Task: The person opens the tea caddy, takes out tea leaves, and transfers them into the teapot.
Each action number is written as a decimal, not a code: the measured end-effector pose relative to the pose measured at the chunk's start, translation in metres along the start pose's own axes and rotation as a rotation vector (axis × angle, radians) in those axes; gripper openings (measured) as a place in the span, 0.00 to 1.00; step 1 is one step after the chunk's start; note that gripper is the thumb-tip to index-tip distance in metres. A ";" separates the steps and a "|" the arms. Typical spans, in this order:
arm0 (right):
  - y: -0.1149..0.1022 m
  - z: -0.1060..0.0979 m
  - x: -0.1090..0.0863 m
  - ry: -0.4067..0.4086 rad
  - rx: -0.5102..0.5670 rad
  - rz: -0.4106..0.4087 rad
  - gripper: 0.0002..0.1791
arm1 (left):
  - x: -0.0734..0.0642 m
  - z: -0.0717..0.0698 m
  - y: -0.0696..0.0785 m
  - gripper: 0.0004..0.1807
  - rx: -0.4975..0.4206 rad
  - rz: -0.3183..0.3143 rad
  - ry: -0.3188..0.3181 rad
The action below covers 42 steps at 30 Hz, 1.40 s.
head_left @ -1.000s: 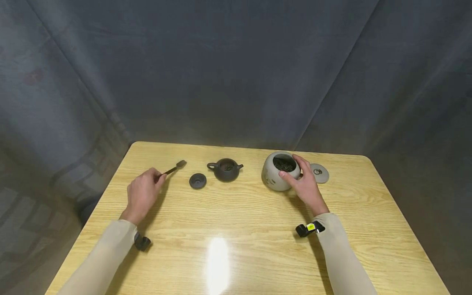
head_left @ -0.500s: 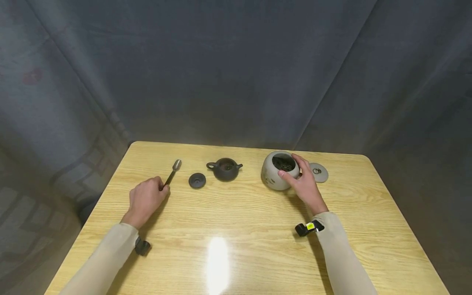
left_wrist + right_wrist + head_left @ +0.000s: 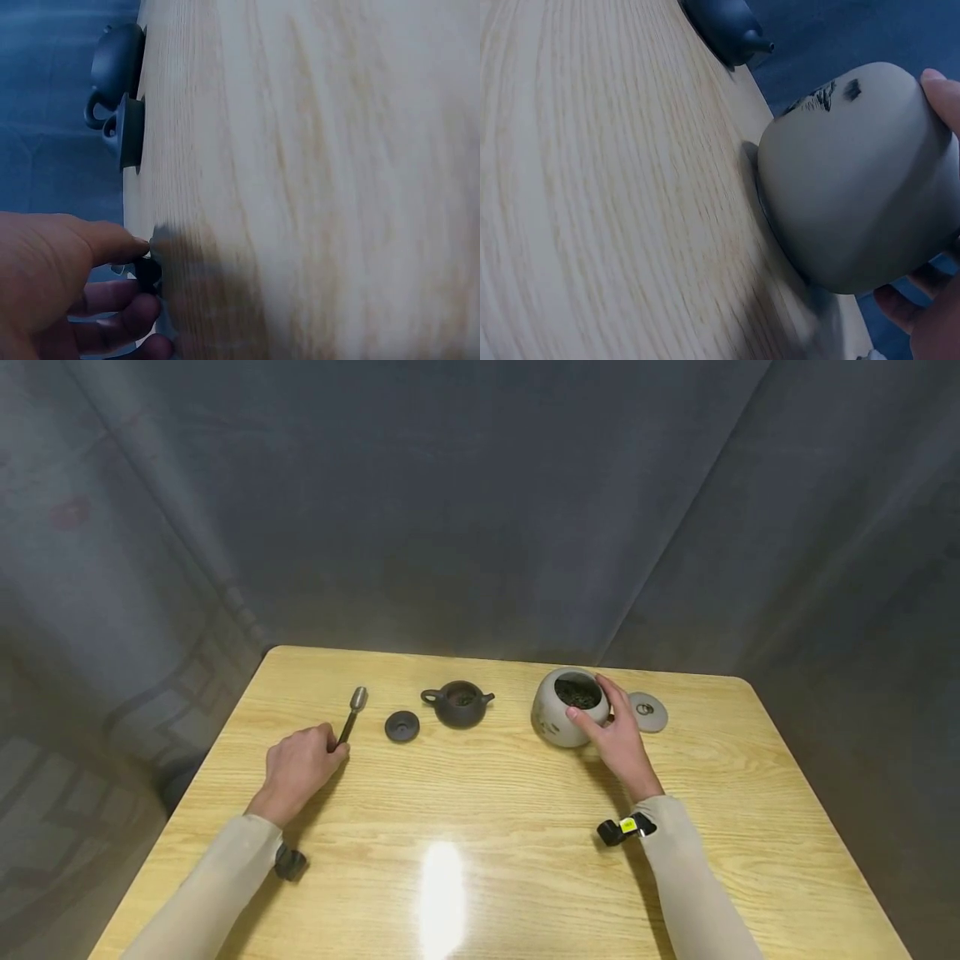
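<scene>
Scoop (image 3: 352, 717) is just left of the small dark lid (image 3: 402, 727), handle pinched in my left hand (image 3: 298, 768). I'd keep that grip light so it doesn't clip the lid. Past the teapot (image 3: 461, 716), my right hand (image 3: 621, 739) holds the jar (image 3: 558, 722); steady pressure there.

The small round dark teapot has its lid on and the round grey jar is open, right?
No: the teapot is uncovered. The head view shows its round dark lid lying beside it on the wooden table. The jar is open.
</scene>
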State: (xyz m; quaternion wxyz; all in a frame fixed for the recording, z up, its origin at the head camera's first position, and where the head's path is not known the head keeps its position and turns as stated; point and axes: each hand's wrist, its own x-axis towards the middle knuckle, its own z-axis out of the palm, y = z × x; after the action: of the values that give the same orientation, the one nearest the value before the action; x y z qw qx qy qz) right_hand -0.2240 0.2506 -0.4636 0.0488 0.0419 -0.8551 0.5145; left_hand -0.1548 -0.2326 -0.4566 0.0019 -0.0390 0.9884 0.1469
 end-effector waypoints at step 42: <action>-0.065 0.033 -0.068 -0.011 -0.076 -0.243 0.41 | -0.006 -0.009 0.042 0.12 -0.081 0.176 0.198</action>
State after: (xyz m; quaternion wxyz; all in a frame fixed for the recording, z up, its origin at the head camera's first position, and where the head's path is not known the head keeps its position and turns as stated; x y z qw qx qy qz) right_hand -0.1495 0.1926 -0.4309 0.1076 0.1464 -0.8628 0.4718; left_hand -0.1523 -0.1941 -0.4360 -0.1101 0.0334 0.9766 0.1817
